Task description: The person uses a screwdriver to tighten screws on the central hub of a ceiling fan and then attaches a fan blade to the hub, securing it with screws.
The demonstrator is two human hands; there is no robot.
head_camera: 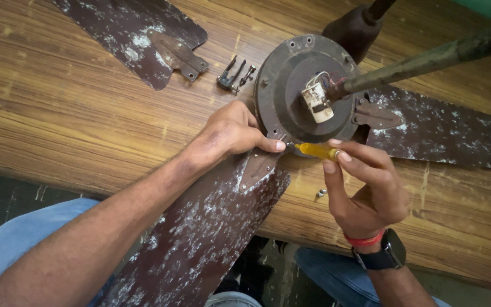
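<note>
Left hand (231,133) presses the bracket (258,166) of the near blade (200,239) against the motor hub (305,94); right hand (365,190) pinches a yellow screwdriver (316,150) at the hub's lower rim. One blade (132,37) lies detached left of the hub, another (444,131) looks attached right; loose screws (320,193) sit below.

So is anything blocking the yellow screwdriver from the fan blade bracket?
Nothing visible. The right hand holds the yellow screwdriver with its tip at the blade bracket, which the left hand steadies.

Matt, flaking metal fan blade (200,239) on streaky wood-grain table (58,96).
</note>
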